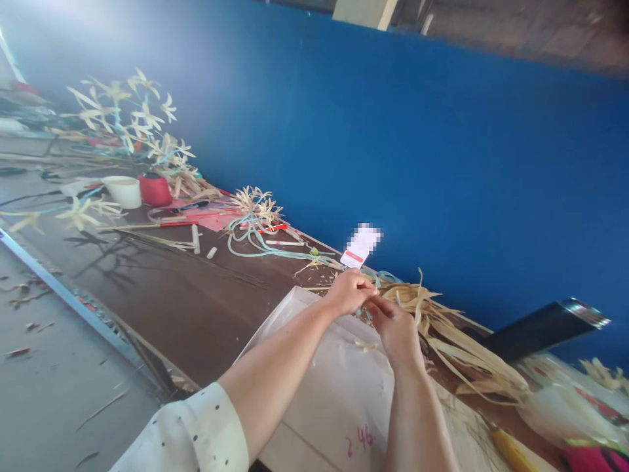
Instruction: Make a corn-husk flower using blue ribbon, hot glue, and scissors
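Note:
My left hand (345, 292) and my right hand (396, 328) meet fingertip to fingertip above the far edge of a white box or tray (339, 367) with red handwriting on it. Both are closed in a pinch. Whatever lies between the fingers is too small and hidden to name. Dried corn husks (457, 351) lie just right of my right hand. Beyond my left hand a small white card or screen (354, 257), partly blurred out, leans near the wall. Small pale scraps (366, 344) rest on the white surface.
Husk flowers (147, 118) on blue stems stand far left, near a white cup (122, 191) and a red roll (156, 190). Blue cords (246, 244) lie mid-table. A dark cylinder (545, 330) juts up at right; a yellow-handled tool (511, 449) lies lower right. A blue wall (393, 144) borders the table.

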Demonstrator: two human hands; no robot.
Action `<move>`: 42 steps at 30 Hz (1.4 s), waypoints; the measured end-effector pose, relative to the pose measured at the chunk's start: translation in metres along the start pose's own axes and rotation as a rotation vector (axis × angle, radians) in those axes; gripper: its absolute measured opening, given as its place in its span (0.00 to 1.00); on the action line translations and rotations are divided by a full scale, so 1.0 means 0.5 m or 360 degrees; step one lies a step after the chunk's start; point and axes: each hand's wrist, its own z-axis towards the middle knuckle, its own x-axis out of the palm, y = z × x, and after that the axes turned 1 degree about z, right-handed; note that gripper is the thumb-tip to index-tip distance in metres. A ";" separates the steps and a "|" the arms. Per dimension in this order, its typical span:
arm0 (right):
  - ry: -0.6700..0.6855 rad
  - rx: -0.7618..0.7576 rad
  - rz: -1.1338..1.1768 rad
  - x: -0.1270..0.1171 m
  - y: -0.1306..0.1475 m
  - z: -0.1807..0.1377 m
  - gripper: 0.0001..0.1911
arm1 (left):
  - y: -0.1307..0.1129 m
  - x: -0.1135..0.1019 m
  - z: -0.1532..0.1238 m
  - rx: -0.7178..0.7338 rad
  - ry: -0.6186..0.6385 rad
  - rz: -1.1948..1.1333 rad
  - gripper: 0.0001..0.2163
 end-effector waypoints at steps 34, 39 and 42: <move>-0.0224 0.0348 0.0788 0.009 -0.007 0.008 0.25 | 0.016 -0.003 0.008 -0.0600 -0.0218 -0.0735 0.11; -0.0039 0.0398 0.0734 0.012 -0.006 0.004 0.19 | 0.025 0.003 0.004 -0.0481 -0.0067 -0.0810 0.10; -0.0020 0.0366 0.0761 0.018 -0.005 0.003 0.19 | 0.020 0.001 0.001 -0.0469 -0.0036 -0.0767 0.09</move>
